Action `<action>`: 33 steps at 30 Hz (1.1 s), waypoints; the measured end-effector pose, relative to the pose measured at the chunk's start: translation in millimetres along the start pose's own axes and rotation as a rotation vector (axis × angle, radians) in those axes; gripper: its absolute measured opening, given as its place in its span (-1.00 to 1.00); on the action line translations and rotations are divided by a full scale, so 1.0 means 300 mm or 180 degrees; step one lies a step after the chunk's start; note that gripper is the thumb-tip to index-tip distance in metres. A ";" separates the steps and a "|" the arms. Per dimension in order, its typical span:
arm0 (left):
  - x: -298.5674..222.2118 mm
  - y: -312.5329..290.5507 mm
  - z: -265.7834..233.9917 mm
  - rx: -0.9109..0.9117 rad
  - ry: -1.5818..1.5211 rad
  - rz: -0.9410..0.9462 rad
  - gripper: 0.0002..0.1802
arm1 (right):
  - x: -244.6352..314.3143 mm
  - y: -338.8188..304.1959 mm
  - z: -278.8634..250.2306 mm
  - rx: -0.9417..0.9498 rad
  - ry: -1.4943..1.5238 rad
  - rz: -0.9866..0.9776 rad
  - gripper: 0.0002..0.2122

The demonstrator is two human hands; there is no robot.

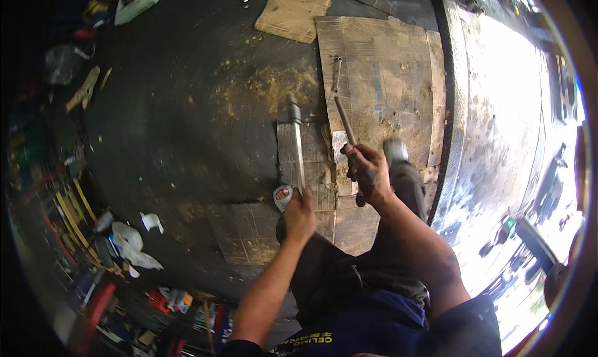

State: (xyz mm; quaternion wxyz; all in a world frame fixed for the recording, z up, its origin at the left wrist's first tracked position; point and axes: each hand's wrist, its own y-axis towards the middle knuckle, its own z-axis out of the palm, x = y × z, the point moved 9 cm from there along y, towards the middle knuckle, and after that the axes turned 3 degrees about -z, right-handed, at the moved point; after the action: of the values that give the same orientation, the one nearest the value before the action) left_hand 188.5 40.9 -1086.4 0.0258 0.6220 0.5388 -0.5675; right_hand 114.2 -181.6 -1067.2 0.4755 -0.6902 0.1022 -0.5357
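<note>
My left hand is closed round the lower end of a long silvery metal bar. A darker, thicker section sits near the bar's far end, which points away from me. Beside this hand is a grey rounded shape with a reddish middle; I cannot tell what it is. To the right, my right hand grips a thinner, dull metal rod, tilted up and leftward. Just beyond the rod's tip, a wrench lies on the flattened cardboard. The two held tools are apart.
Another cardboard piece lies on the dark, stained floor ahead. My shoe rests on the cardboard. A raised metal edge runs along the right. Plastic bags and clutter lie at the left.
</note>
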 end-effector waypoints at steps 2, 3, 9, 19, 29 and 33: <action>0.040 0.280 -0.008 -0.0010 0.0276 -0.0363 -0.42 | 0.020 0.114 -0.019 -0.0123 0.0455 0.0132 -0.72; 0.039 0.442 -0.006 -0.0103 0.0532 -0.0331 -0.43 | 0.063 0.198 -0.015 -0.0005 0.0594 -0.0134 -0.72; 0.087 1.356 0.158 -0.0520 0.0502 -0.1073 -0.42 | 0.127 0.903 0.053 -0.0017 0.1058 0.0657 -0.75; 0.146 2.262 0.493 -0.1139 0.1318 -0.2229 -0.47 | 0.546 1.532 -0.085 0.0192 -0.0436 0.0746 -0.73; -0.707 3.146 0.776 -0.1704 0.1723 0.0401 -0.38 | 0.782 1.761 -0.044 -0.0135 0.1227 0.1215 -0.75; -0.923 3.484 0.952 -0.1347 0.2222 0.0397 -0.41 | 0.792 1.782 -0.041 -0.0131 0.1414 0.1407 -0.82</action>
State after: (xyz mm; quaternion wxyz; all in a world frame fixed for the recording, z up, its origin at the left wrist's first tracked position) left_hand 788.4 -757.3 -1590.2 0.0032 0.7896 0.5813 -0.1965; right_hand 397.2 -624.5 -1324.5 0.5325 -0.5268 0.3619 -0.5549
